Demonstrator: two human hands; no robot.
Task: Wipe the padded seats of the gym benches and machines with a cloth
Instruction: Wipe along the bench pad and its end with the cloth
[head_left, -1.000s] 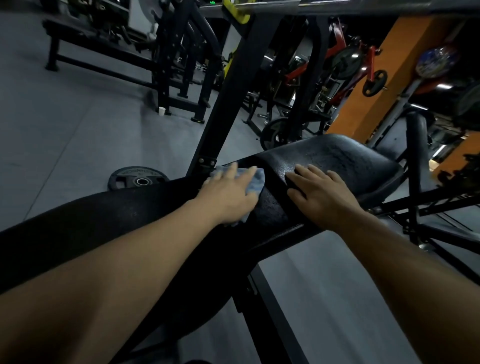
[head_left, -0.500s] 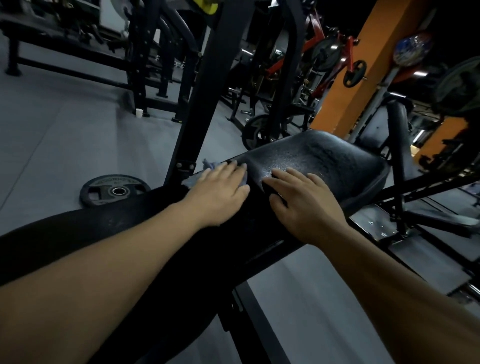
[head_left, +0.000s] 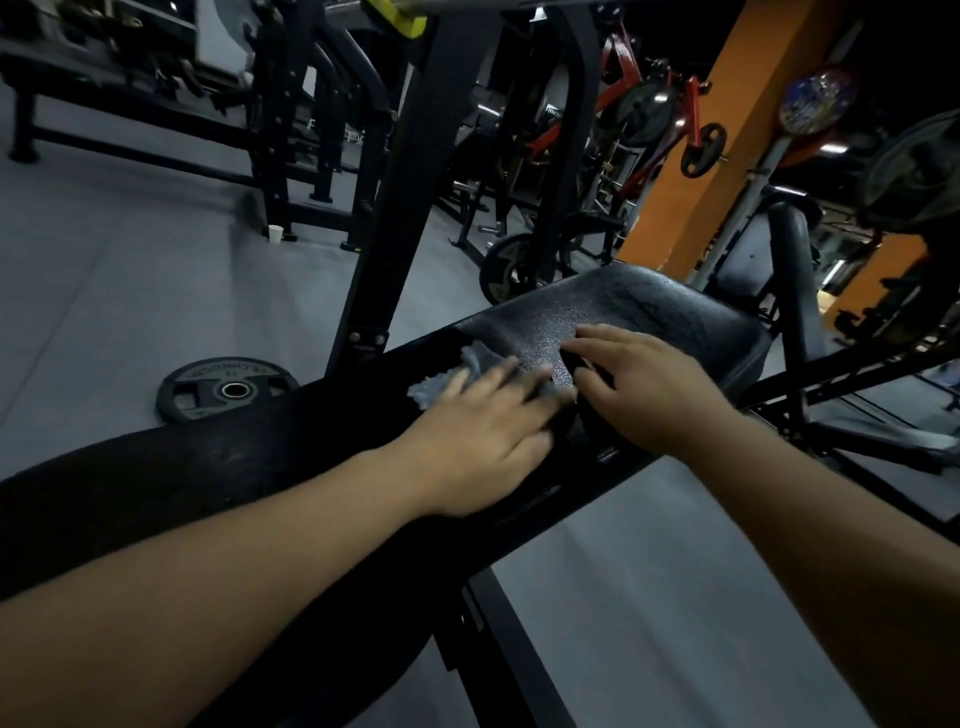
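A black padded bench runs from lower left to centre right, its long back pad (head_left: 208, 467) meeting the seat pad (head_left: 649, 312) near the middle. My left hand (head_left: 483, 431) lies flat with straight fingers on a pale blue cloth (head_left: 457, 376), pressing it onto the padding at the join of the two pads. Most of the cloth is hidden under the palm. My right hand (head_left: 639, 384) rests beside it on the seat pad, fingers spread and slightly bent, holding nothing. The seat surface looks damp and speckled.
A black weight plate (head_left: 228, 387) lies on the grey floor left of the bench. A black rack upright (head_left: 395, 208) rises just behind the bench. A white paper cup (head_left: 275, 234) stands by another frame. An orange pillar (head_left: 701, 156) and red machines stand behind.
My left hand slid the cloth along the pad join and now blurs with motion, showing more cloth at its fingertips. My right hand stays on the seat pad. The view shifted slightly.
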